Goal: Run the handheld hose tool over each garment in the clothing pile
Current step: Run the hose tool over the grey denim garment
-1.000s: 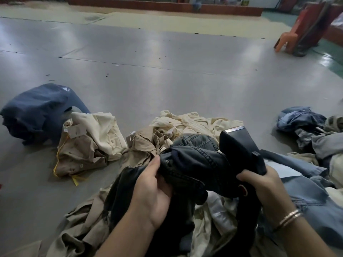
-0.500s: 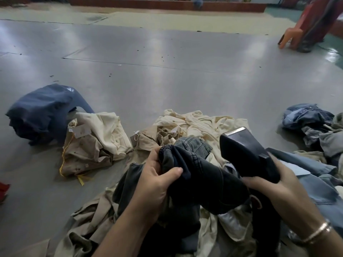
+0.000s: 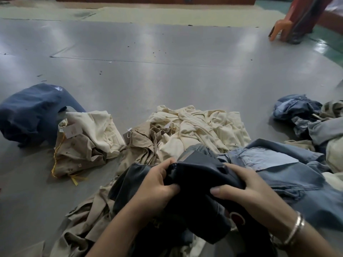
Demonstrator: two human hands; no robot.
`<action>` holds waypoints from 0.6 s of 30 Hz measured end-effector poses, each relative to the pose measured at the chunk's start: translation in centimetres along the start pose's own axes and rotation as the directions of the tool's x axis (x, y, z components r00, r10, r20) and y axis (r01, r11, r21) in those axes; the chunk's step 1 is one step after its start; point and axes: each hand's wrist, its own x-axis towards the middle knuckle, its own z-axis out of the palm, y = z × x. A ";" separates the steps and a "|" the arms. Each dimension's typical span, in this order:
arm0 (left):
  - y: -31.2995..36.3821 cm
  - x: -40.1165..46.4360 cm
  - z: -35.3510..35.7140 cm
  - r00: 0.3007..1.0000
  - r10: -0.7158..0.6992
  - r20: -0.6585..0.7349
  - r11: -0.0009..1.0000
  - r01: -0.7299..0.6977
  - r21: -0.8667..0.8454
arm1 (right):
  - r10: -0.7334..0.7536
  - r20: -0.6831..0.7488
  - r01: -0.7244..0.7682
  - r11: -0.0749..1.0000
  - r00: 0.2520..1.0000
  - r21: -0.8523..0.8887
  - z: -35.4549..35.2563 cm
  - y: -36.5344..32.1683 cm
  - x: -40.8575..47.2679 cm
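A dark denim garment [image 3: 194, 210] lies bunched on top of the clothing pile in front of me. My left hand [image 3: 157, 184] grips a fold of it at its upper left. The black handheld hose tool [image 3: 202, 165] lies tilted low across the garment, its metal-edged head pointing away from me. My right hand [image 3: 248, 191] wraps round the tool's body, thumb underneath against the dark cloth. The tool's hose is hidden under my right arm. Cream and tan garments [image 3: 193, 128] lie just beyond, and light blue denim [image 3: 278, 169] lies to the right.
A navy garment [image 3: 31, 112] and a folded tan and cream bundle [image 3: 87, 140] sit apart on the grey floor [image 3: 167, 76] at left. More denim pieces [image 3: 300, 112] are heaped at the right edge. An orange plastic chair [image 3: 284, 28] stands far right.
The tool has dropped from upright beside the garment to lying flat on it. My left hand has shifted its grip on the dark denim and both hands have come closer together.
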 end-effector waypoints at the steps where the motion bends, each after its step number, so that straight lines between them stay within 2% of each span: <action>1: 0.0 0.0 0.1 1.000 -0.005 0.012 1.000 0.005 -0.004 | 0.010 -0.043 -0.009 1.000 0.999 0.007 0.0 0.2 0.3; 4: 0.2 -0.1 0.1 0.998 -0.054 0.011 0.998 0.055 -0.044 | 0.049 -0.208 -0.026 0.994 0.977 0.110 -0.8 0.5 0.7; 5: 0.2 -0.1 -0.1 0.998 -0.061 0.008 0.997 0.062 -0.049 | 0.069 -0.206 -0.034 0.986 0.976 0.166 -1.1 0.4 0.6; 7: 0.1 -0.2 -0.2 0.998 -0.058 0.009 0.998 0.058 -0.034 | 0.071 -0.097 -0.053 0.982 0.993 0.181 -1.5 0.2 0.2; 10: -0.1 -0.2 -0.3 0.999 -0.040 0.034 0.999 0.039 0.019 | 0.076 0.065 -0.080 0.995 0.995 0.059 -0.6 0.2 -0.1; 12: -0.2 -0.3 -0.5 0.996 -0.048 0.071 0.999 0.047 0.015 | 0.074 0.019 -0.075 0.995 0.997 0.070 -0.1 0.2 0.6; 15: -0.3 -0.4 -0.7 0.996 -0.066 0.063 0.998 0.067 -0.016 | 0.109 -0.088 -0.093 0.980 0.990 0.174 -0.9 0.2 1.3; 18: -0.2 -0.5 -1.1 0.995 -0.081 0.053 0.995 0.084 -0.057 | 0.120 0.024 -0.122 0.975 0.993 0.186 -1.5 0.3 0.6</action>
